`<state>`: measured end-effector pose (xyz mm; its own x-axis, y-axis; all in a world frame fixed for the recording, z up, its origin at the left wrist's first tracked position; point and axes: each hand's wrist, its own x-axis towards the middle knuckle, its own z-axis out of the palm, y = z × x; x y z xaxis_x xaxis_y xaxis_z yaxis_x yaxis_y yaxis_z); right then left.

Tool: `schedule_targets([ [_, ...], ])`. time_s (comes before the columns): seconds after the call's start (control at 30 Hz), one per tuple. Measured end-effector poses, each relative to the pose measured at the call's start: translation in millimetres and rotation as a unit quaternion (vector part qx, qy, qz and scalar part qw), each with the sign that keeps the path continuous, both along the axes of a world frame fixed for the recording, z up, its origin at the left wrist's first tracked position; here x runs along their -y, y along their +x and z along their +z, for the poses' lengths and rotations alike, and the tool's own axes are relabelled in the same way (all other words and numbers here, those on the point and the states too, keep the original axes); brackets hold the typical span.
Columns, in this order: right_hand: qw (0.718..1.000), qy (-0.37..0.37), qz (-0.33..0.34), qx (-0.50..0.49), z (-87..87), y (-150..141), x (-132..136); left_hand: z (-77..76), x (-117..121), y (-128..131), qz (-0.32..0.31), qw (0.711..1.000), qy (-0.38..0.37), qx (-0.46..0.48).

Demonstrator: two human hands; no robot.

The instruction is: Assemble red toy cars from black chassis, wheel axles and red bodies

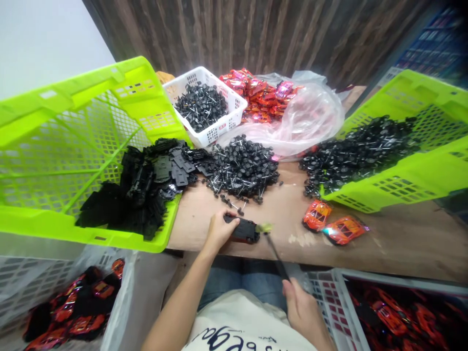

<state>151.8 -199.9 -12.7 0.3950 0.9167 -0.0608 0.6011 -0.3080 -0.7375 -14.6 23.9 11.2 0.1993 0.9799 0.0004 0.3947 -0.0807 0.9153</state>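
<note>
At the table's front edge, my left hand (220,228) grips a toy car (242,231) that lies with its black underside up. My right hand (304,304) is closed around the dark handle of a hammer (277,256). The hammer's blurred yellowish head is beside the car's right end; whether they touch I cannot tell. Just beyond the car is a heap of black wheels on metal axles (244,168). Two orange toy cars (344,230) stand to the right on the table.
A tipped green crate (91,234) at left holds black chassis plates (146,187). Another green crate (398,183) at right spills wheel axles. Behind are a white basket (219,134) of axles and red car bodies (259,95) in plastic. Crates (341,292) of cars flank my lap.
</note>
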Motion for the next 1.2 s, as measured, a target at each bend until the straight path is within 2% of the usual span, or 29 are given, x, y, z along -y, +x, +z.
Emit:
schedule_targets([
  [0.1, 0.998, -0.024, 0.024, 0.043, 3.8, 19.0, -19.3, 20.5, 0.5, -3.5, -0.025, 0.999, 0.042, 0.005],
  [0.2, 0.990, -0.038, -0.006, 0.137, 18.2, 31.6, -53.7, 47.6, 5.8, -1.2, -0.086, 0.987, 0.133, 0.014],
  [0.23, 0.986, -0.020, -0.007, 0.165, 26.8, 32.5, -67.2, 55.7, 8.9, 1.3, -0.117, 0.979, 0.165, 0.010],
  [0.3, 0.982, 0.061, 0.037, 0.175, 47.9, 29.6, -93.5, 67.9, 15.8, 7.2, -0.183, 0.958, 0.220, -0.001],
  [0.4, 0.961, 0.190, 0.175, 0.097, 77.2, 21.3, -122.8, 76.4, 24.7, 12.6, -0.257, 0.935, 0.245, -0.002],
  [0.47, 0.949, 0.217, 0.225, 0.041, 85.2, 18.1, -133.5, 77.5, 27.6, 12.3, -0.266, 0.935, 0.236, 0.000],
  [0.6, 0.946, 0.274, 0.175, 0.012, 72.5, 15.8, -142.0, 71.8, 25.6, 10.0, -0.253, 0.940, 0.227, -0.005],
  [0.73, 0.903, 0.380, 0.164, 0.120, 59.9, 3.4, -145.8, 58.5, 24.3, 11.8, -0.220, 0.936, 0.274, -0.003],
  [0.8, 0.892, 0.396, 0.164, 0.145, 65.0, -4.4, -144.5, 54.4, 28.3, 12.1, -0.193, 0.939, 0.285, 0.002],
  [0.87, 0.896, 0.381, 0.178, 0.140, 77.1, -7.1, -139.5, 55.1, 34.9, 11.2, -0.189, 0.944, 0.268, 0.018],
  [0.93, 0.901, 0.371, 0.183, 0.129, 90.5, -0.6, -132.4, 59.1, 40.3, 8.5, -0.213, 0.947, 0.239, 0.040],
  [1.0, 0.902, 0.379, 0.159, 0.134, 96.7, 16.2, -126.0, 61.0, 39.6, 2.8, -0.219, 0.953, 0.203, 0.051],
  [1.03, 0.900, 0.387, 0.136, 0.149, 94.7, 27.9, -123.9, 59.4, 36.0, -1.6, -0.193, 0.962, 0.188, 0.042],
  [1.1, 0.894, 0.392, 0.097, 0.195, 78.9, 55.0, -121.8, 50.0, 22.4, -13.4, -0.088, 0.982, 0.167, -0.017],
  [1.13, 0.891, 0.386, 0.088, 0.222, 66.0, 68.9, -121.3, 42.8, 13.7, -20.5, -0.026, 0.984, 0.164, -0.061],
  [1.2, 0.886, 0.363, 0.098, 0.273, 36.9, 93.1, -120.5, 27.4, -4.7, -35.7, 0.051, 0.973, 0.172, -0.147],
])
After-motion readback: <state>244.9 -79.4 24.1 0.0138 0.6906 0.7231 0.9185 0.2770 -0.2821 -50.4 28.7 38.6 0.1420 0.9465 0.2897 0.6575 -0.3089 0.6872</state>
